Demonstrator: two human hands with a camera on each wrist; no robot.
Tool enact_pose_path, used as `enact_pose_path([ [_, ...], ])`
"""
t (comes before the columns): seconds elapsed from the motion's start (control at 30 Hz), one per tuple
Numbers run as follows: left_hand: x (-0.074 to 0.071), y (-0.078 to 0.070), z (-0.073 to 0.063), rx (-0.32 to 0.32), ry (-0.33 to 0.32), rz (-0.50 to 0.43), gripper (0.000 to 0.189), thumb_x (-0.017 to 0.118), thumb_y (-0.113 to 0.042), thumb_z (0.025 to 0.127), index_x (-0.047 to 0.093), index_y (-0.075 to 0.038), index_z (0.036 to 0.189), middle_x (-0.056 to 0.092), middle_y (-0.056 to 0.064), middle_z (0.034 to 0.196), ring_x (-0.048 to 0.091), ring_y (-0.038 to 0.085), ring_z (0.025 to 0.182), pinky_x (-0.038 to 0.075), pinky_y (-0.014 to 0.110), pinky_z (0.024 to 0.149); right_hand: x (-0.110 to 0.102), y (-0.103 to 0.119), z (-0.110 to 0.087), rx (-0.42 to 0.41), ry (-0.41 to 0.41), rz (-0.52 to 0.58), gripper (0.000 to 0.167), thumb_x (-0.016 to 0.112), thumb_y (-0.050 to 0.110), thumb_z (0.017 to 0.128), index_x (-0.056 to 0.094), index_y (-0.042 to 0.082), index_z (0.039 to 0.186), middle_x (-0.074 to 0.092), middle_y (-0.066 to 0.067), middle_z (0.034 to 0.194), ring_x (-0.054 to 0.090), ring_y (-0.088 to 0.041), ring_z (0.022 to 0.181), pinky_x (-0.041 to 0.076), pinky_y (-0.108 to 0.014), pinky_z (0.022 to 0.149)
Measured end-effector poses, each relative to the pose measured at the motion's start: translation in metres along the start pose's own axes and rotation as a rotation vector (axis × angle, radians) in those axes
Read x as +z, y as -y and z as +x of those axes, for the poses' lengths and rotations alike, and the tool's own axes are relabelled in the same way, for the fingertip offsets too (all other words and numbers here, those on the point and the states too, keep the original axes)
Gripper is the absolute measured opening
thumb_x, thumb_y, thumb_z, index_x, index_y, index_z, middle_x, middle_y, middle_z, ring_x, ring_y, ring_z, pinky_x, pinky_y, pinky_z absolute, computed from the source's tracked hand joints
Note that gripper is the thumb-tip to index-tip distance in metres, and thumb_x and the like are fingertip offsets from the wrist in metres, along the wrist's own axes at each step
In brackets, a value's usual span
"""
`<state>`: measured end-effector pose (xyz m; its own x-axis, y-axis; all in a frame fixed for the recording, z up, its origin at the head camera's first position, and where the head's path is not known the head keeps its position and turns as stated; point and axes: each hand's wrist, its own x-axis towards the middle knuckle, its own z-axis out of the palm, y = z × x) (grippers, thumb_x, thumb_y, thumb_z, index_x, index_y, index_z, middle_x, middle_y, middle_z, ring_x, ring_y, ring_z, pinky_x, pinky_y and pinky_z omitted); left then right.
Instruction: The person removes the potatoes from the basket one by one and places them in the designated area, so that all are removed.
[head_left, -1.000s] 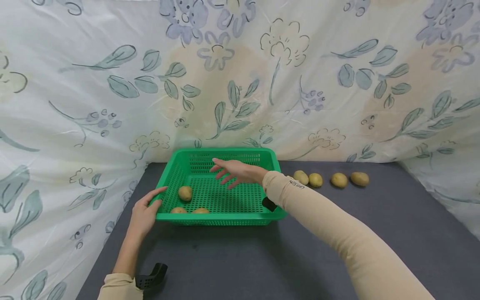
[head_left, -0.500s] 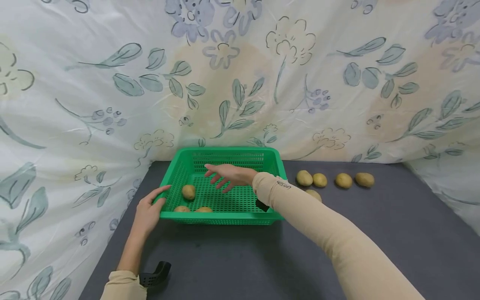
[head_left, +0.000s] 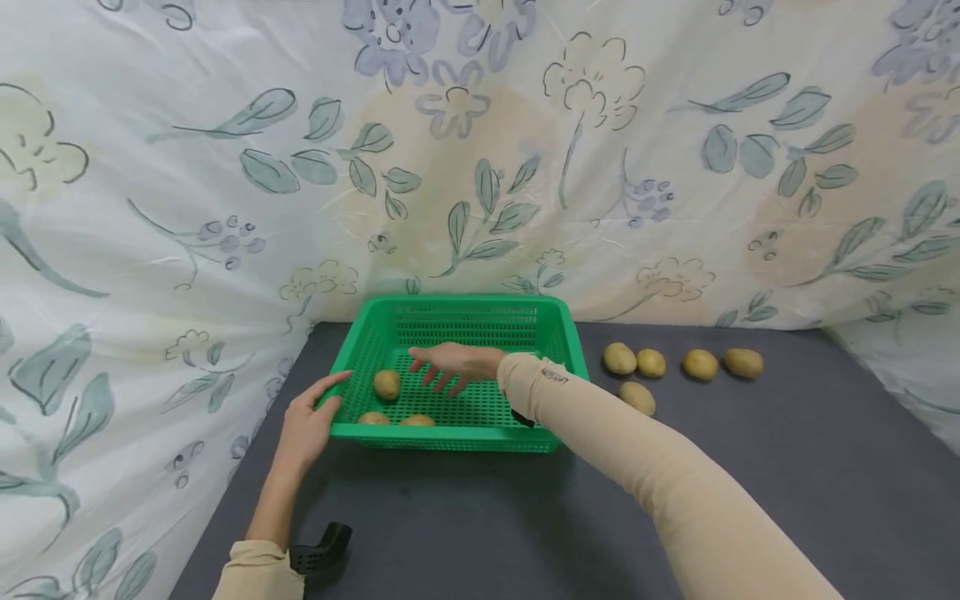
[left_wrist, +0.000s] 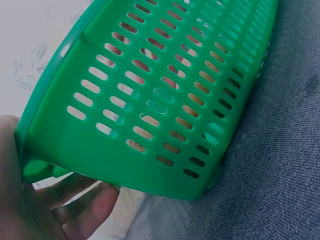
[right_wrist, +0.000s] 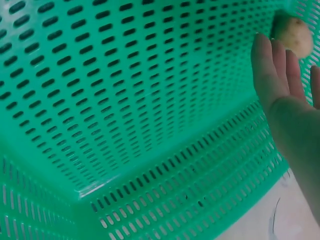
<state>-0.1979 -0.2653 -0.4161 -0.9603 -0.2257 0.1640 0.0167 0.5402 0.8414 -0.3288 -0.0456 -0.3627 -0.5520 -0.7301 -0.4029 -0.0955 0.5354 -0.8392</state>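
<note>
A green plastic basket (head_left: pixel 465 433) with slotted walls stands on the dark table, with three potatoes visible inside. One potato (head_left: pixel 387 385) lies near the left wall; two more, a potato (head_left: pixel 373 418) and another potato (head_left: pixel 417 420), are partly hidden by the front rim. My left hand (head_left: pixel 307 425) grips the basket's left rim near the front corner, fingers curled at the edge in the left wrist view. Over the basket's interior hovers my right hand (head_left: pixel 457 365), fingers extended and holding nothing. In the right wrist view a potato (right_wrist: pixel 295 37) appears beyond its fingertips.
Several loose potatoes lie on the table right of the basket, among them a potato (head_left: pixel 619 358) at the back and a potato (head_left: pixel 637 398) close to my right sleeve (head_left: pixel 630 442). A floral cloth (head_left: pixel 465 167) hangs behind the table (head_left: pixel 465 517).
My right hand has moved left and lower over the basket. A loose potato previously hidden by my right sleeve now shows. The head view has shifted slightly; my left hand stays at the rim.
</note>
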Motion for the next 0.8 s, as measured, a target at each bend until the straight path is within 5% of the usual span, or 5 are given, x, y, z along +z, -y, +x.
enact_pose_path([
  [0.37,0.0,0.0,-0.001,-0.002,-0.008,-0.001,0.04,0.041,-0.014,0.1,0.052,-0.014,0.138,0.048,0.017,0.133,0.028,0.011,0.046,0.036,0.034,0.059,0.017,-0.008,0.015,0.1,0.047,-0.12,0.053,0.035,0.046,0.102,0.05,0.011,0.139,0.05,-0.014,0.133,0.049,-0.034,0.119,0.043,-0.047,0.091],
  [0.8,0.003,0.001,0.003,0.024,-0.017,-0.001,0.04,0.042,-0.012,0.099,0.053,-0.013,0.137,0.048,0.018,0.135,0.038,0.019,0.058,0.036,0.035,0.063,0.025,-0.01,0.02,0.111,0.08,-0.133,0.041,0.052,0.04,0.098,0.058,0.017,0.131,0.058,-0.006,0.117,0.054,-0.025,0.109,0.05,-0.04,0.081],
])
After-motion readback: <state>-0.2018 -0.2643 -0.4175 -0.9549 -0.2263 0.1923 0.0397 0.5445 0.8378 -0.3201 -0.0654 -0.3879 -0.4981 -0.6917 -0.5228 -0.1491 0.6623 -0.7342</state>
